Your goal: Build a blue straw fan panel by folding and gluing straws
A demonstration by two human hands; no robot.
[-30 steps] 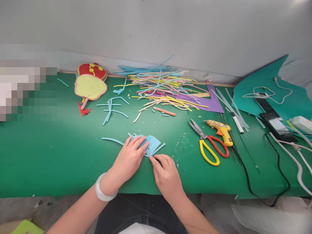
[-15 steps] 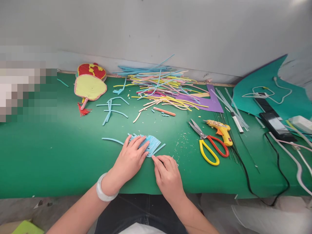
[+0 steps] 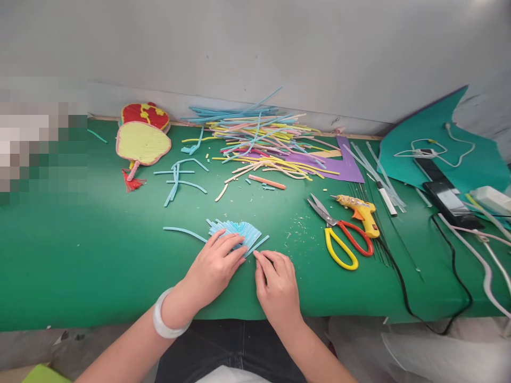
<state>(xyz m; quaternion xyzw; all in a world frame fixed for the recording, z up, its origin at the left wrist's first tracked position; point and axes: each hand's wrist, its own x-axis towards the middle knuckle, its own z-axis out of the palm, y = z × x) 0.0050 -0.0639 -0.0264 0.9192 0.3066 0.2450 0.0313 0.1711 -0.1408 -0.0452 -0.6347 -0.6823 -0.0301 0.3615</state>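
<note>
My left hand (image 3: 219,263) lies with its fingers spread over a fan-shaped piece of blue pipe cleaners (image 3: 239,231), pressing it on the green table. Its lower part is hidden under the fingers. A separate short blue pipe cleaner (image 3: 261,243) slants along the right side of the fan. At that pipe cleaner's lower end, the thumb and index finger of my right hand (image 3: 278,282) are pinched together. One longer blue pipe cleaner (image 3: 183,230) sticks out to the left of the fan.
Right of my hands lie scissors (image 3: 333,229) and a yellow glue gun (image 3: 359,211). Behind are a pile of coloured pipe cleaners (image 3: 255,133), purple sheet (image 3: 351,165) and white marker (image 3: 387,199). Two finished fans (image 3: 143,142) lie back left. Cables and a phone (image 3: 449,197) are right.
My right fingertips have shifted slightly up and right along the short blue pipe cleaner. My left hand has slid a little down, uncovering more of the fan's top. The view has shifted slightly.
</note>
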